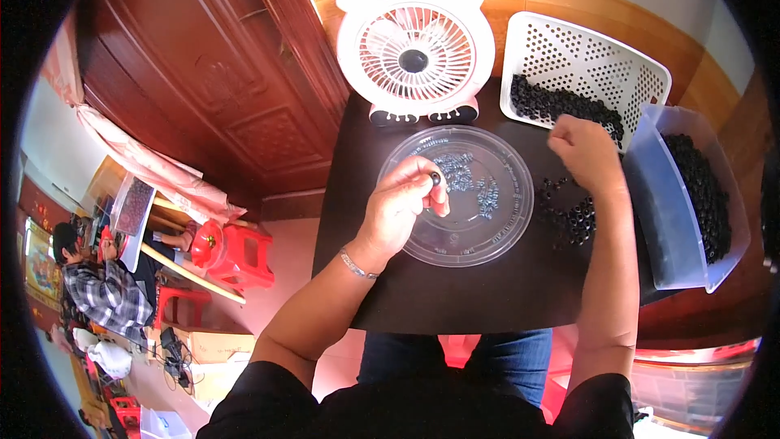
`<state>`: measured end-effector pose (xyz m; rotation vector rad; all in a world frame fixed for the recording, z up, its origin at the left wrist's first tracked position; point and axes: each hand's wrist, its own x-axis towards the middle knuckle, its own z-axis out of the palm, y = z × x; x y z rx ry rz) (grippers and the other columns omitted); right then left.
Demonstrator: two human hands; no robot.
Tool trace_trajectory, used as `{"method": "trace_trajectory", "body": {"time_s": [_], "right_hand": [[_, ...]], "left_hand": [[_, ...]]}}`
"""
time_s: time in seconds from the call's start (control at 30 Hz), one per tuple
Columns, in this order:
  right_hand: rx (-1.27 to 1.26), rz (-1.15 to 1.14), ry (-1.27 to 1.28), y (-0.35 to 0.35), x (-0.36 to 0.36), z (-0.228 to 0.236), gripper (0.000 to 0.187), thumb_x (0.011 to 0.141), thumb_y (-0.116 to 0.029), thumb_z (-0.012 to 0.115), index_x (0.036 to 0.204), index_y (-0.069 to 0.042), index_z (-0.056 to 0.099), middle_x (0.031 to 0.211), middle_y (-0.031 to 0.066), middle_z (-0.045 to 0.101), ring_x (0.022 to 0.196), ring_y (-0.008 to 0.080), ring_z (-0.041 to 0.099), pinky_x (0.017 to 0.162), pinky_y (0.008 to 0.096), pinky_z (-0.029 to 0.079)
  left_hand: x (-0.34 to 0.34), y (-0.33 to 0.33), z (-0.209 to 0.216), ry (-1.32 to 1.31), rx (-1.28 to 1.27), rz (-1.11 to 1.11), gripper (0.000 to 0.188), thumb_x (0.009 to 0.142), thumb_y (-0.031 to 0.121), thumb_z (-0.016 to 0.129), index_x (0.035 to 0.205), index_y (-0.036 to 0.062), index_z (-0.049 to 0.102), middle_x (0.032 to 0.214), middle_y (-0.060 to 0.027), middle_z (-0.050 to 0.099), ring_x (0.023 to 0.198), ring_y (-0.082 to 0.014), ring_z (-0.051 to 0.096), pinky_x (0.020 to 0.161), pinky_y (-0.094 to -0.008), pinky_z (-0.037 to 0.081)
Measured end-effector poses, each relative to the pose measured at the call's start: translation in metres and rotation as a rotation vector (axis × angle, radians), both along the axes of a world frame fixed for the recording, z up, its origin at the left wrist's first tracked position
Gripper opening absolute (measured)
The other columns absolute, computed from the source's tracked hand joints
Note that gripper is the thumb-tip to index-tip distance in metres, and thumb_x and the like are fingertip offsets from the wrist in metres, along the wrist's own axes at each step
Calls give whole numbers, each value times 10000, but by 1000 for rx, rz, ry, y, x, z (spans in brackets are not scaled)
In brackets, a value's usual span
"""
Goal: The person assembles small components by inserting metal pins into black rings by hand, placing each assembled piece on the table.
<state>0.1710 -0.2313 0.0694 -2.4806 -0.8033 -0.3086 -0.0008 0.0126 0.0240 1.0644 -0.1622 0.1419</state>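
My left hand (392,207) is raised over the near-left part of a clear round plastic tray (505,232). Between its thumb and fingertips sits a small black ring-like piece (435,180). Small clear bluish pieces (457,172) lie in clusters inside the tray. To the right, my right hand (588,156) is closed, its fingers curled near the front of a white perforated basket (605,61); whatever it may hold is hidden. Black pieces (565,104) cover the basket's bottom. Beneath my right forearm, loose black rings (578,222) are scattered on the dark table (455,301).
A white animal-shaped fan (414,61) stands behind the tray. At the right edge, a translucent bluish bin (668,232) holds many black pieces (699,195). Off to the left, another person (110,293) sits at a small table near red stools (246,254).
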Motion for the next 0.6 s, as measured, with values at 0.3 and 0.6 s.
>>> {"method": "trace_trajectory", "body": {"time_s": [0.3,0.6], "right_hand": [[-307,10,294,-25,20,-10,227,543,-97,704,770,-107,700,779,101,678,778,286,650,704,374,506],[-352,-6,245,-18,25,-25,167,564,-84,683,731,-89,673,739,106,660,742,298,637,674,385,495]], "left_hand": [[2,-1,-4,66,188,6,158,910,145,459,955,10,527,794,-90,568,724,-194,567,695,-318,466],[3,0,-6,108,160,-27,154,911,168,488,944,27,540,798,-66,586,721,-165,581,688,-289,458]]}}
